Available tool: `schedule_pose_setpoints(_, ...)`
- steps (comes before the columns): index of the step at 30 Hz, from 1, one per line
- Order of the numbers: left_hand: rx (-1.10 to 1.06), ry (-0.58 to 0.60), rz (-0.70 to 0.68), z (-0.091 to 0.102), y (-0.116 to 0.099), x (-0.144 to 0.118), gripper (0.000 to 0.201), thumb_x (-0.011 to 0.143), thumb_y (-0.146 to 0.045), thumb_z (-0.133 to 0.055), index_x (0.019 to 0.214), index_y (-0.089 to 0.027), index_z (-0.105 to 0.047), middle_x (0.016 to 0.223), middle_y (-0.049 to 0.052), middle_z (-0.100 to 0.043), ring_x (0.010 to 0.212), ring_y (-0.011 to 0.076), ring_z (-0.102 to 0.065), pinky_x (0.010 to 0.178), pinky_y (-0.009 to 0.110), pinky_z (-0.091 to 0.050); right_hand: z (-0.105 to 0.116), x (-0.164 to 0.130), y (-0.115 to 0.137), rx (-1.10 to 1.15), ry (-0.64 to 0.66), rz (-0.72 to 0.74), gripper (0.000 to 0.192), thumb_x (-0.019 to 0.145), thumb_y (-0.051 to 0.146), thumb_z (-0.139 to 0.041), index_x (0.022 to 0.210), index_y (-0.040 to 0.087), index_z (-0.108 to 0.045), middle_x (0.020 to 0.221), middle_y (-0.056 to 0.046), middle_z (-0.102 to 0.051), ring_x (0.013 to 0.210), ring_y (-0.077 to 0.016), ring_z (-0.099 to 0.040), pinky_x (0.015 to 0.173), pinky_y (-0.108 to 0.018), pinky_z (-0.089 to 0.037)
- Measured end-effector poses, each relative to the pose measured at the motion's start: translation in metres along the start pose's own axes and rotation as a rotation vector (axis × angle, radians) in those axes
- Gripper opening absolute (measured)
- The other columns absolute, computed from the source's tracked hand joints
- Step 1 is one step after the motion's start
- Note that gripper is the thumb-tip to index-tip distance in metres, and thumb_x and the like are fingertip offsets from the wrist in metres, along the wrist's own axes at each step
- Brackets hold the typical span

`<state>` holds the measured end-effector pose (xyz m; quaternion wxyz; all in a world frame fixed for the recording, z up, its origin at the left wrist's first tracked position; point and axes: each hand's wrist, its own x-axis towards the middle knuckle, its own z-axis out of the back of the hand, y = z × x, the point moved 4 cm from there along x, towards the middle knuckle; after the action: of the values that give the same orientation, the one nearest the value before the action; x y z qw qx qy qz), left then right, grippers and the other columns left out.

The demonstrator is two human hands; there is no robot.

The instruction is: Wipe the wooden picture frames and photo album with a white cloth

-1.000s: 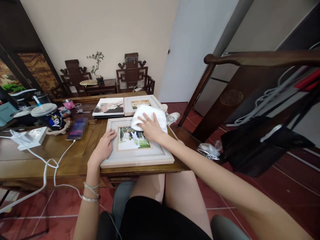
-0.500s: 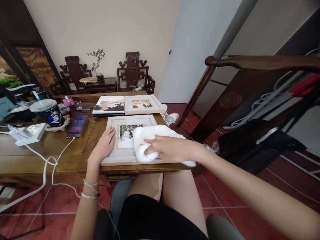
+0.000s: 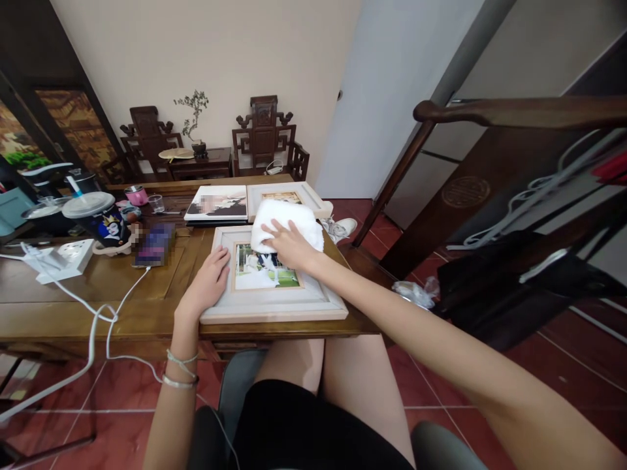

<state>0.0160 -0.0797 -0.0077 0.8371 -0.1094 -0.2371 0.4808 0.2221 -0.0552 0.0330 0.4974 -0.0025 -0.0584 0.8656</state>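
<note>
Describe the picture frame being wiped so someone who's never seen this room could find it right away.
Start at the long wooden table: three flat pictures lie near its right end. The frame is the one closest to the table's near edge, with the left hand on its left border and the right hand pressing a white cloth on its top. Unlike the two pictures behind it, it is being touched.

The white cloth (image 3: 287, 225) has been carried by the right hand (image 3: 290, 246) from the near right edge of the picture frame (image 3: 274, 307), where it lay half a second ago, back up to the frame's far edge. The photograph (image 3: 264, 274) under the glass, half covered then, is again mostly uncovered. The view has been shifted slightly.
</note>
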Motion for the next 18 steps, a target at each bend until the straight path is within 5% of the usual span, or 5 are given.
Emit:
schedule_pose_setpoints(7, -0.014, -0.002, 0.015, 0.0, -0.002, 0.0, 0.05, 0.097, -0.027, -0.035, 0.139, -0.006, -0.052, 0.152, 0.018, -0.044, 0.148, 0.0264, -0.031, 0.123, 0.048, -0.024, 0.018, -0.053, 0.031, 0.048, 0.158, 0.174, 0.065, 0.075, -0.007, -0.044, 0.134, 0.014, -0.061, 0.157, -0.014, -0.038, 0.147, -0.0347, -0.027, 0.111, -0.06, -0.032)
schedule_pose_setpoints(13, -0.006, 0.002, 0.024, 0.0, -0.004, 0.0, 0.052, 0.096, -0.026, -0.034, 0.139, -0.002, -0.051, 0.152, 0.02, -0.043, 0.148, 0.027, -0.031, 0.123, 0.047, -0.024, 0.052, -0.097, 0.051, 0.23, 0.358, 0.264, 0.055, 0.078, -0.002, -0.046, 0.12, 0.023, -0.072, 0.133, -0.013, -0.064, 0.115, -0.0298, -0.065, 0.093, -0.038, -0.051)
schedule_pose_setpoints(15, -0.01, -0.009, 0.018, -0.001, -0.002, 0.0, 0.051, 0.096, -0.026, -0.035, 0.138, -0.003, -0.052, 0.152, 0.02, -0.044, 0.147, 0.0271, -0.032, 0.123, 0.047, -0.024, 0.051, -0.096, 0.057, 0.253, 0.341, 0.266, 0.057, 0.078, -0.003, -0.046, 0.123, 0.023, -0.07, 0.138, -0.013, -0.061, 0.122, -0.0309, -0.061, 0.097, -0.04, -0.049)
schedule_pose_setpoints(18, -0.017, -0.028, 0.0, -0.002, 0.001, 0.0, 0.049, 0.096, -0.027, -0.036, 0.138, -0.009, -0.053, 0.152, 0.018, -0.045, 0.147, 0.0269, -0.033, 0.122, 0.05, -0.026, 0.035, -0.081, 0.058, 0.222, 0.217, 0.237, 0.067, 0.075, -0.007, -0.043, 0.134, 0.02, -0.062, 0.153, -0.014, -0.045, 0.145, -0.0318, -0.034, 0.111, -0.05, -0.038)
